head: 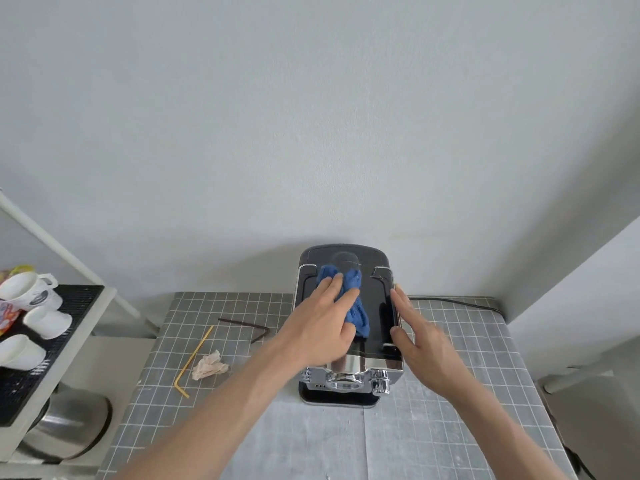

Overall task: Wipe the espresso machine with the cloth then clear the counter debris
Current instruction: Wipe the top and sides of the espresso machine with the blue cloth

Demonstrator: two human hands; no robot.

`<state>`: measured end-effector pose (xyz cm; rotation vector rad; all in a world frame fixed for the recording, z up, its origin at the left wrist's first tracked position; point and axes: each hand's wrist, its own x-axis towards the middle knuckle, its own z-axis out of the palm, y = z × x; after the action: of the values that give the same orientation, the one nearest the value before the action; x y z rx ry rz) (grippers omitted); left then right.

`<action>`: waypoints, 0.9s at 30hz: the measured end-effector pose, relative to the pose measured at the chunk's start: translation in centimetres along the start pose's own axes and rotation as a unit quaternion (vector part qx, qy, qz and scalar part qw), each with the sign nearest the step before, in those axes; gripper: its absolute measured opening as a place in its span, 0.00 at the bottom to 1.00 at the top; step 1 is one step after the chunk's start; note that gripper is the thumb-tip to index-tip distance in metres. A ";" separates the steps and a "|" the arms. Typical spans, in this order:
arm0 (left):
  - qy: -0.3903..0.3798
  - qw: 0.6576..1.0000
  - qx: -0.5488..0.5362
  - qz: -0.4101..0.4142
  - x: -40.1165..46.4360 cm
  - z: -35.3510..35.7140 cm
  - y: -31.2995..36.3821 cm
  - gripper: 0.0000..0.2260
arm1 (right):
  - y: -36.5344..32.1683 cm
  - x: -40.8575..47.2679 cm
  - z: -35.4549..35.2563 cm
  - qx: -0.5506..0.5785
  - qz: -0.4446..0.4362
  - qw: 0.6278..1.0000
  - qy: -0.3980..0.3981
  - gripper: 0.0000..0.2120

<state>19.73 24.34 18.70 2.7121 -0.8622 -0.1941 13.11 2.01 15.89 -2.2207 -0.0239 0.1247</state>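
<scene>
So your left hand (pixel 320 327) presses the blue cloth (pixel 349 299) flat-fingered onto the espresso machine (pixel 374 317) top, your right hand (pixel 420 336) rests open against its side; crumpled tissue (pixel 209 366) lies left of both hands.

Bare forearms, sleeveless, ringless hands (pixel 322 327)

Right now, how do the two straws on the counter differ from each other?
The yellow straw is light and bends close to its near end; the dark brown straw bends near its right end, with a longer bent part. The yellow straw lies beside the crumpled tissue; the dark brown straw lies farther back, nearer the espresso machine. Both lie flat, untouched.
</scene>
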 end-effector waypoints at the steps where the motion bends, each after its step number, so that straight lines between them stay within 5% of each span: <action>1: -0.001 1.000 0.006 0.015 -1.4 0.2 0.5 0.28 | 0.1 0.0 0.0 0.002 -0.005 1.000 0.004 0.32; 7: -0.017 0.998 0.017 0.056 -6.2 1.1 3.2 0.25 | 0.3 0.2 0.1 0.010 -0.008 1.000 0.009 0.31; 19: 0.004 0.999 0.042 0.020 7.8 0.0 -1.6 0.25 | 0.6 0.4 0.2 -0.010 -0.001 1.000 0.005 0.31; 27: 0.084 0.992 0.054 0.078 -0.2 1.2 2.3 0.21 | 0.7 0.3 0.3 -0.004 -0.006 1.000 0.010 0.31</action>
<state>18.01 22.38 18.27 2.6955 -1.0550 0.1144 13.34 1.79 15.16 -2.2284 -0.0265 0.0949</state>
